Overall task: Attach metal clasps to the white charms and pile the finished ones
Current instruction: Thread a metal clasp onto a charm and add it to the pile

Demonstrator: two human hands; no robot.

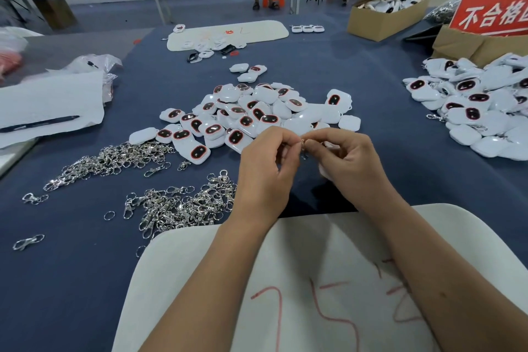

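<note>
Metal clasps (114,158) lie left of the charm pile (251,116). Near its front edge, left hand (265,168) and right hand (347,164) pinch one clasp (303,142); a charm is partly hidden under the right hand. Judged step: attaching. Next: add it to the finished pile (483,106), far right.

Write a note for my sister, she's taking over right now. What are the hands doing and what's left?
Left hand and right hand meet over the blue table, pinching one metal clasp between their fingertips. The right hand also seems to hold a white charm, mostly hidden.
Loose clasps lie left of the hands.
Charms waiting: the middle pile.
Done: the pile at far right, some showing clasps.
Left: finish this one, pile it right, then work through the middle pile.
</note>
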